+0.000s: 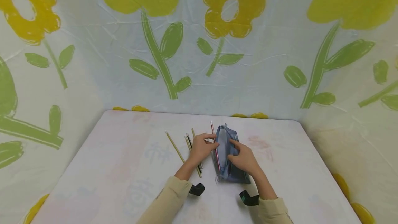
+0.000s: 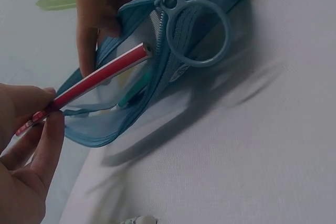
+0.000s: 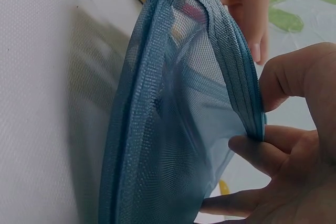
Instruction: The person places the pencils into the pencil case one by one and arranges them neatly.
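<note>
A blue mesh zip pouch [image 1: 239, 175] stands with its mouth open, right of the table's middle. My left hand [image 1: 200, 148] pinches a red pencil [image 2: 102, 75] between thumb and fingers. The pencil slants across the pouch's opening in the left wrist view, its dark flat end over the gap. My right hand [image 1: 245, 158] grips the rim of the opening between thumb and fingers, as the right wrist view shows. Inside the pouch a green item [image 2: 135, 90] is partly visible; what it is cannot be made out. A blue ring [image 2: 223, 40] hangs at the zipper end.
Left of the pouch, several pencils lie on the white table [image 1: 124, 182], among them a yellowish pencil [image 1: 174, 147] and a dark pencil [image 1: 188, 139]; my left hand and forearm partly cover them. A flower-printed cloth [image 1: 264, 72] rises behind the table.
</note>
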A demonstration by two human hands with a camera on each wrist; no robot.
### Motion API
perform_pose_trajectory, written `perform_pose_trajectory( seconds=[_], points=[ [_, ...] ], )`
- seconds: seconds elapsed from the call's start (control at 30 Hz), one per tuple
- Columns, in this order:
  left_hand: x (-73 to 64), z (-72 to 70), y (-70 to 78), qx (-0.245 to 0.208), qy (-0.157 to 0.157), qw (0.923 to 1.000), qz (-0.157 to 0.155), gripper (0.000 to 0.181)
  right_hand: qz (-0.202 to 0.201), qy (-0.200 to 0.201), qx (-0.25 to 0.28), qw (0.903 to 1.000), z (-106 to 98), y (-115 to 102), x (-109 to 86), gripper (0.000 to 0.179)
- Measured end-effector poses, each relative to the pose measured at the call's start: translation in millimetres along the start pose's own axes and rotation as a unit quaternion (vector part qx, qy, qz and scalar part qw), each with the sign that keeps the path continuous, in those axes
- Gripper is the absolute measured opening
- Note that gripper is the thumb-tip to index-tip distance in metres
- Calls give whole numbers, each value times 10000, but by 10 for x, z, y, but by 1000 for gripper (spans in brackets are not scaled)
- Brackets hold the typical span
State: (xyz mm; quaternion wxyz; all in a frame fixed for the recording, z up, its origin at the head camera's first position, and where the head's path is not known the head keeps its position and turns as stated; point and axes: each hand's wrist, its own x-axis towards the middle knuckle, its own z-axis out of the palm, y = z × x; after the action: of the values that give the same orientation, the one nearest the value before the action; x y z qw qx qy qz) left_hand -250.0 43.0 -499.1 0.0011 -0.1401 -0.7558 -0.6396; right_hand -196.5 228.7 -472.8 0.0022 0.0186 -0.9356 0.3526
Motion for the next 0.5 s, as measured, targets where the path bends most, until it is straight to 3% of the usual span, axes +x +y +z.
perform_pose_trajectory(
  seconds=[0.23, 0.37, 0.5],
  points=[
    [-36, 95, -11, 188, 271, 9993, 178, 31, -28, -10, 25, 10000, 19, 29, -9, 64],
    [-90, 152, -69, 248, 240, 9988, 343, 31, -74, -10, 93, 9999, 33, 49, -27, 63],
    [-131, 201, -89, 362, 169, 9989, 263, 31, -85, 41, 251, 9996, 18, 52, -59, 63]
  ],
)
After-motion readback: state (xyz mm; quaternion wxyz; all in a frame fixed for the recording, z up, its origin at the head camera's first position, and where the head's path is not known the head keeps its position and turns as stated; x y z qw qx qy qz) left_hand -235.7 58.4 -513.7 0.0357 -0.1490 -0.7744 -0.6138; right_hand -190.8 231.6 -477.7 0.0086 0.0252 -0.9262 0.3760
